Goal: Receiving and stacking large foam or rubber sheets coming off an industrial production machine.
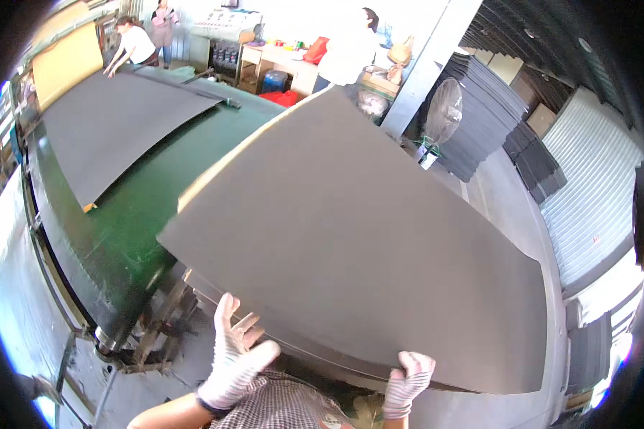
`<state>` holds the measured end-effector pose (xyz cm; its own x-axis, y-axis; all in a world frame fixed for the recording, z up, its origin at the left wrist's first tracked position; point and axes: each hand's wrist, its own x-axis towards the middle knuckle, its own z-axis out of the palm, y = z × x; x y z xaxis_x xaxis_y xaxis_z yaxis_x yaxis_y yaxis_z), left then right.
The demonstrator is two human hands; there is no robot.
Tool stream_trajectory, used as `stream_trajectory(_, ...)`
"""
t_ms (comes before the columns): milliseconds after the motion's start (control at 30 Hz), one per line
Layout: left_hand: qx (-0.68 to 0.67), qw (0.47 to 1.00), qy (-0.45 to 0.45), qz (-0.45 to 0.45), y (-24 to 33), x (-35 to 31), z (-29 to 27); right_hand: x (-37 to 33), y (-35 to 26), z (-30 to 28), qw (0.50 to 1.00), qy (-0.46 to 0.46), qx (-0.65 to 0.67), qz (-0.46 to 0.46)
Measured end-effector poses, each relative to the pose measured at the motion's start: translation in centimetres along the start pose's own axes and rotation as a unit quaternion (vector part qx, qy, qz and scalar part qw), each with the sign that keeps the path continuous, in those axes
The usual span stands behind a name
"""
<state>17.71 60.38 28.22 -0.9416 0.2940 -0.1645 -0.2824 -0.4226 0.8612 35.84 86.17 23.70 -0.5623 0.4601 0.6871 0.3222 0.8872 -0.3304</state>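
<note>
Spreading its fingers at the near edge of a large dark grey sheet (365, 236), the left hand (240, 354) is open, palm turned partly inward and thumb apart, with nothing visible in it. The right hand (408, 382) sits farther right along the same edge with its fingers bent over the rim; whether it pinches the sheet I cannot tell. Both hands wear striped, light-coloured gloves. The sheet lies broad and nearly flat in front of the person, on top of a stack whose layered edges show along the near side, and a pale yellow strip (225, 164) runs along its far left side. To its left stretches a green belt surface (147, 222), on which a second dark sheet (125, 121) lies. A co-worker in a white top (137, 46) leans over the far end of that second sheet, beside a yellow panel (68, 64). Another person in white (347, 53) stands at the far corner of the large sheet. Beyond, at right, a caged fan (444, 113) stands before a tall stack of dark sheets (479, 107).
</note>
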Motion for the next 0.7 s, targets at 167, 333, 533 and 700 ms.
stream_trajectory(167,-0.021,1.0,0.007,-0.014,-5.7,2.6,0.1,-5.0,-0.5,0.3,0.997,-0.048,0.051,-0.017)
stream_trajectory(333,-0.372,0.863,0.1,-0.327,-10.6,4.9,-3.4,-5.9,-0.5,-0.8,0.953,0.024,0.094,0.288)
stream_trajectory(533,0.092,0.984,0.149,0.022,-9.7,6.5,-5.6,-11.5,5.2,-5.5,0.841,0.144,0.203,0.481)
stream_trajectory(700,0.078,0.978,0.185,-0.058,-8.7,17.8,-22.6,-14.4,6.9,-5.3,0.768,0.173,0.276,0.551)
